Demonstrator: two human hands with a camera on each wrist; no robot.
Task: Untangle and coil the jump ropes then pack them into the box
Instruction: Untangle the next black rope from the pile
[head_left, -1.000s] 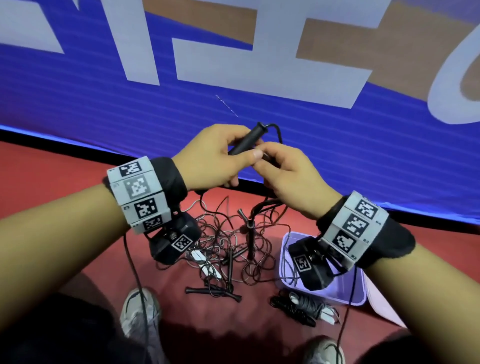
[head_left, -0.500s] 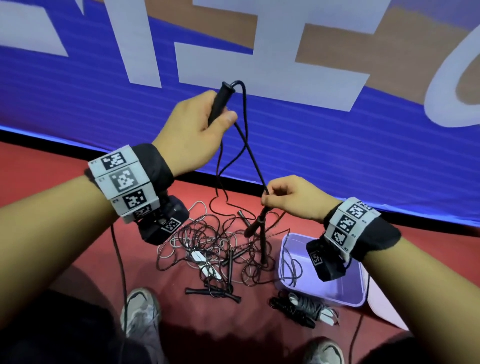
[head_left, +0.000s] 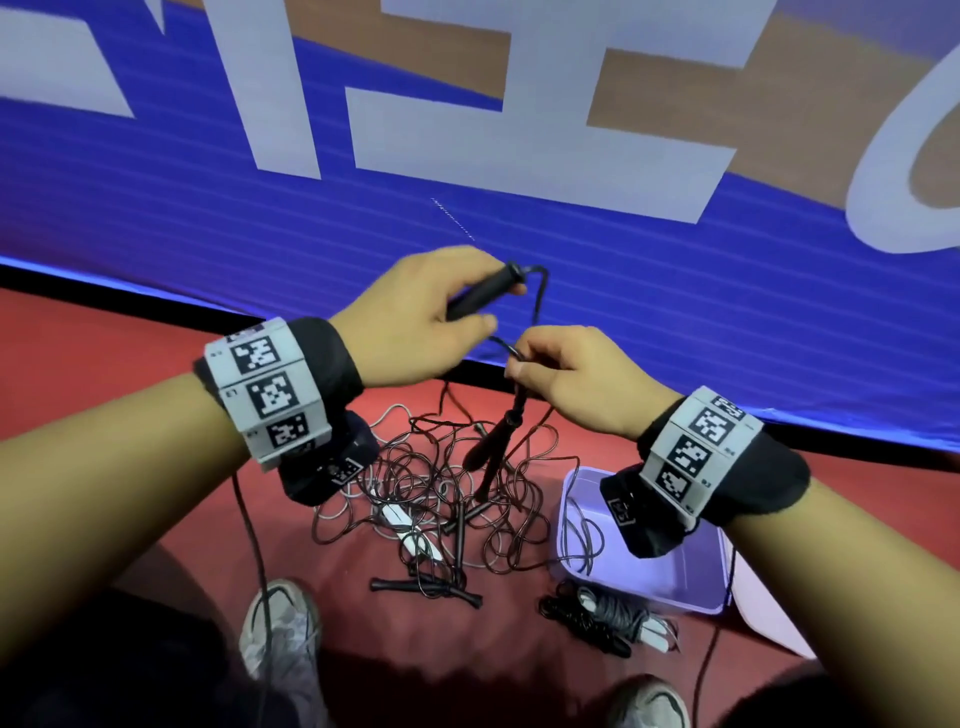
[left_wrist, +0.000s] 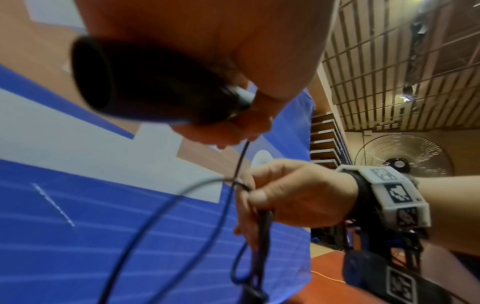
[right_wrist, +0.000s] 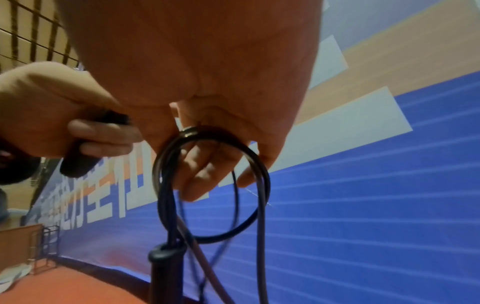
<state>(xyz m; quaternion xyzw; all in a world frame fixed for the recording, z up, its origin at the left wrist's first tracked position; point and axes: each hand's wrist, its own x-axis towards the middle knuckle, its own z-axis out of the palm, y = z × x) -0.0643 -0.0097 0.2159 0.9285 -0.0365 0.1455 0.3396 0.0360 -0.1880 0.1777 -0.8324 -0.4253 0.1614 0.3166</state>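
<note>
Left hand (head_left: 415, 322) grips one black rope handle (head_left: 483, 296), raised at chest level. Right hand (head_left: 576, 379) pinches the black cord (head_left: 511, 351) of the same rope just beside it; a second handle (head_left: 491, 447) dangles below the fingers. On the red floor (head_left: 104, 374) lies a tangled heap of ropes (head_left: 441, 499), black and white; the count is unclear, perhaps three. One coiled bundle (head_left: 602, 616) lies beside the lavender box (head_left: 675, 587), touching its front wall. Inside the box: one black cord loop (head_left: 584, 540). A blue banner (head_left: 363, 218) stands behind. Two shoes show below.
</note>
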